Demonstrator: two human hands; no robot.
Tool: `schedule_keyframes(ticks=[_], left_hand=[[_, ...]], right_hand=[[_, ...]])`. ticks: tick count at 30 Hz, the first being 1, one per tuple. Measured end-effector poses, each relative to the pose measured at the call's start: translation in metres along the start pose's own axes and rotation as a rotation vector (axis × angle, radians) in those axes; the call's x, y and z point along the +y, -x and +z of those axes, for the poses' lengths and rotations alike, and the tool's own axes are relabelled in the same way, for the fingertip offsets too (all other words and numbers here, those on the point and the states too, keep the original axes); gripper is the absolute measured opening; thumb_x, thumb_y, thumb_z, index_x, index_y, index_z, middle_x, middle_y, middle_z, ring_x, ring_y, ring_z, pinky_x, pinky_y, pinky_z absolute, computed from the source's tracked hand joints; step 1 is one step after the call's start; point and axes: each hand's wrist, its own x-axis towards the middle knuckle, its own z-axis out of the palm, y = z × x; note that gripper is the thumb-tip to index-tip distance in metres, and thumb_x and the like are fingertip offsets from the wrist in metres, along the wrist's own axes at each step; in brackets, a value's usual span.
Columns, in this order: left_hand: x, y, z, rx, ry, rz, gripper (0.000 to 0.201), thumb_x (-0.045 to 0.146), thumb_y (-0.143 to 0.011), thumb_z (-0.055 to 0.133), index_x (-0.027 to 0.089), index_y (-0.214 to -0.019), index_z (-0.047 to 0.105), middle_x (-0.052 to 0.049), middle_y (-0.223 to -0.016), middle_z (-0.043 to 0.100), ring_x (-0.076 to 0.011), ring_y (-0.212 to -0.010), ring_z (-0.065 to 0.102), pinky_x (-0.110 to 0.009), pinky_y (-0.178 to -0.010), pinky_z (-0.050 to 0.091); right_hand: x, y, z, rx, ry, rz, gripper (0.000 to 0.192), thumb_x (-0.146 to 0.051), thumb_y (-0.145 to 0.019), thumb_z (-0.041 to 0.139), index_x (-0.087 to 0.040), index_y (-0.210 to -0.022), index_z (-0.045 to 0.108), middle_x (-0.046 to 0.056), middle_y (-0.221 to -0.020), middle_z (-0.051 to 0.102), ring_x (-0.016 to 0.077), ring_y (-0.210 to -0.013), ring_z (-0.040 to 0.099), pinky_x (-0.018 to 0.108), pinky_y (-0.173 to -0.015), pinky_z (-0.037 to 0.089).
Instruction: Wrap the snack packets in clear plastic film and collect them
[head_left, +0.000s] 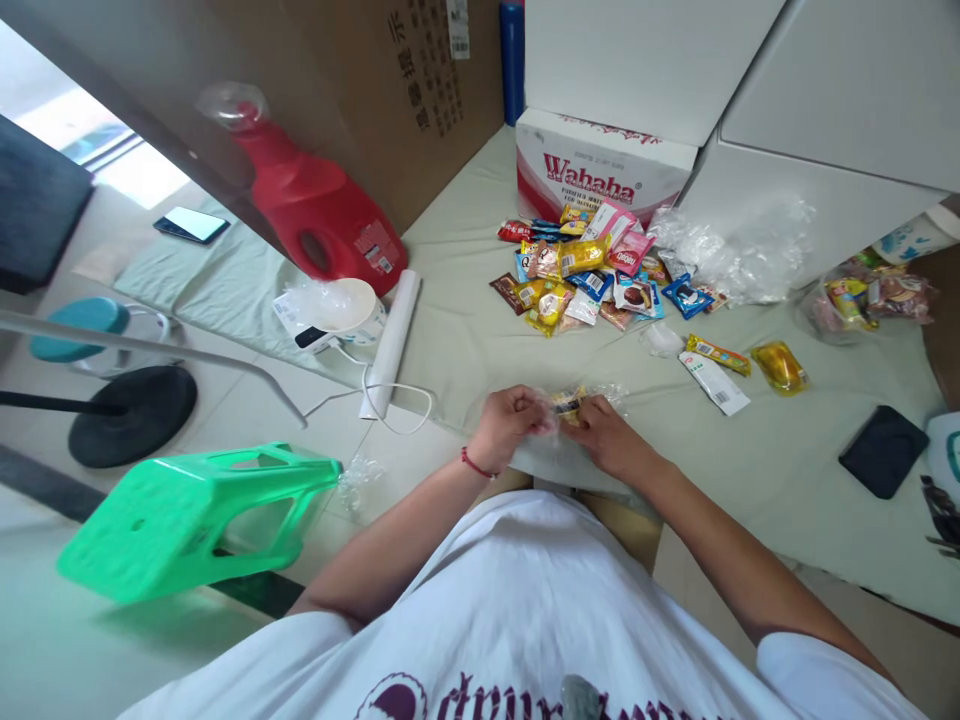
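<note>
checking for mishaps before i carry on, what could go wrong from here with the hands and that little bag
The left hand and right hand pinch a thin clear bag with a small snack inside; the film might tear or the snack slip out. They work at the table edge, so a dropped piece could fall to the floor. The white cable hanging off that edge could snag an arm.

small packet (568,402): mostly hidden between fingers, print unreadable | clear bag (600,392): outline blurred | snack pile (589,270): labels too small | white tub (946,455): cut by right edge
</note>
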Motion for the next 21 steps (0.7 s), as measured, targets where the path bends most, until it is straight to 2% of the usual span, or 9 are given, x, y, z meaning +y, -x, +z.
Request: schedule_keyframes(ticks=[2, 5, 7, 9, 12, 14, 16, 19, 21], left_hand=[[-0.002, -0.006, 0.014, -0.027, -0.061, -0.014, 0.021, 0.036, -0.086, 0.065, 0.016, -0.088, 0.071, -0.006, -0.081, 0.075, -0.016, -0.067, 0.07, -0.027, -0.061, 0.055], [-0.008, -0.014, 0.03, 0.032, -0.461, 0.148, 0.025, 0.025, -0.091, 0.054, 0.019, -0.098, 0.077, -0.008, -0.092, 0.075, -0.0201, -0.078, 0.071, -0.032, -0.072, 0.055], [-0.012, -0.015, 0.037, 0.075, -0.795, 0.303, 0.026, 0.021, -0.091, 0.055, 0.022, -0.099, 0.08, -0.009, -0.095, 0.072, -0.0228, -0.087, 0.069, -0.034, -0.078, 0.053], [-0.015, -0.015, 0.041, 0.104, -1.015, 0.389, 0.027, 0.022, -0.094, 0.055, 0.026, -0.101, 0.081, -0.008, -0.096, 0.069, -0.0231, -0.088, 0.067, -0.033, -0.078, 0.051], [-0.017, -0.016, 0.041, 0.228, -1.129, 0.454, 0.032, 0.029, -0.091, 0.065, 0.026, -0.122, 0.074, -0.01, -0.106, 0.065, -0.0256, -0.099, 0.063, -0.035, -0.084, 0.05], [-0.017, -0.018, 0.039, 0.347, -1.154, 0.436, 0.053, 0.038, -0.083, 0.076, 0.021, -0.132, 0.065, -0.015, -0.124, 0.062, -0.0329, -0.118, 0.056, -0.042, -0.094, 0.049], [-0.018, -0.022, 0.037, 0.37, -1.187, 0.35, 0.056, 0.048, -0.078, 0.079, 0.017, -0.123, 0.066, -0.02, -0.134, 0.057, -0.0403, -0.13, 0.048, -0.051, -0.101, 0.046], [-0.019, -0.022, 0.043, 0.288, -1.227, 0.264, 0.043, 0.052, -0.08, 0.076, 0.016, -0.102, 0.065, -0.02, -0.121, 0.061, -0.0401, -0.123, 0.052, -0.053, -0.098, 0.047], [-0.022, -0.018, 0.053, 0.279, -1.212, 0.333, 0.033, 0.044, -0.084, 0.072, 0.017, -0.101, 0.062, -0.016, -0.111, 0.062, -0.0344, -0.111, 0.058, -0.048, -0.093, 0.05]], right_hand=[[-0.003, 0.004, -0.003, 0.018, -0.059, 0.018, 0.035, -0.008, -0.095, 0.048, -0.019, -0.112, 0.076, 0.012, -0.095, 0.055, 0.0281, -0.102, 0.045, 0.042, -0.087, 0.047], [-0.002, 0.015, -0.015, 0.071, -0.277, 0.032, 0.034, -0.017, -0.099, 0.045, -0.023, -0.117, 0.074, 0.013, -0.105, 0.062, 0.028, -0.11, 0.052, 0.045, -0.094, 0.048], [0.005, 0.023, -0.021, 0.174, -0.377, 0.175, 0.039, -0.025, -0.104, 0.039, -0.027, -0.125, 0.071, 0.01, -0.104, 0.066, 0.0256, -0.105, 0.058, 0.044, -0.094, 0.05], [0.016, 0.03, -0.022, 0.308, -0.28, 0.438, 0.038, -0.034, -0.105, 0.041, -0.025, -0.131, 0.068, 0.01, -0.101, 0.064, 0.027, -0.101, 0.059, 0.046, -0.092, 0.051], [0.028, 0.033, -0.014, 0.355, 0.011, 0.689, 0.042, -0.044, -0.094, 0.064, -0.019, -0.127, 0.068, 0.017, -0.112, 0.06, 0.0354, -0.111, 0.052, 0.055, -0.093, 0.05], [0.027, 0.032, -0.009, 0.302, 0.094, 0.695, 0.027, -0.036, -0.089, 0.071, -0.02, -0.11, 0.071, 0.02, -0.125, 0.057, 0.039, -0.122, 0.046, 0.057, -0.094, 0.049], [0.02, 0.03, -0.008, 0.285, 0.097, 0.692, 0.007, -0.025, -0.089, 0.067, -0.021, -0.094, 0.07, 0.018, -0.13, 0.056, 0.0369, -0.122, 0.047, 0.051, -0.092, 0.049], [0.001, 0.023, -0.014, 0.272, -0.073, 0.757, 0.01, -0.021, -0.093, 0.056, -0.022, -0.092, 0.066, 0.012, -0.104, 0.066, 0.0254, -0.093, 0.059, 0.036, -0.077, 0.048], [-0.011, 0.018, -0.018, 0.279, -0.303, 0.796, 0.015, -0.026, -0.096, 0.049, -0.023, -0.096, 0.064, 0.005, -0.084, 0.065, 0.0202, -0.076, 0.059, 0.032, -0.071, 0.047]])
